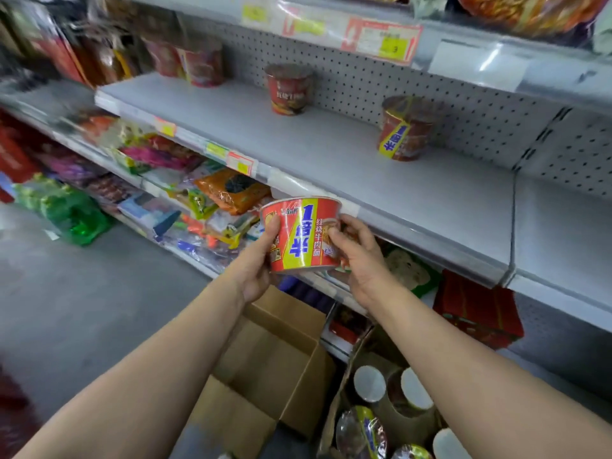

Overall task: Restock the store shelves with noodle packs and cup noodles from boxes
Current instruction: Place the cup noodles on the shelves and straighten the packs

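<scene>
A red cup noodle bowl with a yellow band and blue characters is held upright in both hands, just below the front lip of the grey shelf. My left hand grips its left side and my right hand grips its right side. On the shelf stand two red cup noodles near the pegboard back, one in the middle and one to the right, with two more at the far left. A cardboard box below my right arm holds several cup noodles.
An open cardboard box sits on the floor under my arms. Lower shelves hold many coloured noodle packs. A red carton stands on a lower shelf at right. Green packs lie on the grey floor at left.
</scene>
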### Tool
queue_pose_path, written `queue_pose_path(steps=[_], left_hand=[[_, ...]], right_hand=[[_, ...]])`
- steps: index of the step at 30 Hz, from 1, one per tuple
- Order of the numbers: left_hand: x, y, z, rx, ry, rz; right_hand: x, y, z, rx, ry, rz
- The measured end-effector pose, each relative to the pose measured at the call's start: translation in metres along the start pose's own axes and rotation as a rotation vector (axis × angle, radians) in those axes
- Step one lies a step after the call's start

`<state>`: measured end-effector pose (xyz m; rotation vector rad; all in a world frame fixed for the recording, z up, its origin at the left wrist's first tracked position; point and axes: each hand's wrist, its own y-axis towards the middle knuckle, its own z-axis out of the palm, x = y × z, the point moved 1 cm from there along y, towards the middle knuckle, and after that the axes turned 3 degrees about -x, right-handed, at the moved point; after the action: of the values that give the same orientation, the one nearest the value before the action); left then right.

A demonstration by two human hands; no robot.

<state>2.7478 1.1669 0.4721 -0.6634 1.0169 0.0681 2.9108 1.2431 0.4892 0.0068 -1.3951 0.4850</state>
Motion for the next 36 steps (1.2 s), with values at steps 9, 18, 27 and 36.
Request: queue_pose_path(steps=[9, 18, 27, 36], left_hand=[[-0.072, -0.004, -0.045, -0.103, 0.057, 0.212], [-0.13, 0.013, -0.088, 0.006, 0.108, 0.245], [-0.198, 0.05, -0.137, 0.045, 0.141, 0.26], [-0.244, 0.085, -0.157, -0.069, 0.203, 0.348]], right_hand=[[0.027, 0.008, 0.081, 0.03, 0.008, -0.077], [0.048, 0.026, 0.152, 0.04, -0.015, -0.116], [0.067, 0.073, 0.222, 0.051, -0.071, -0.14], [0.084, 0.133, 0.262, 0.155, -0.051, -0.121]])
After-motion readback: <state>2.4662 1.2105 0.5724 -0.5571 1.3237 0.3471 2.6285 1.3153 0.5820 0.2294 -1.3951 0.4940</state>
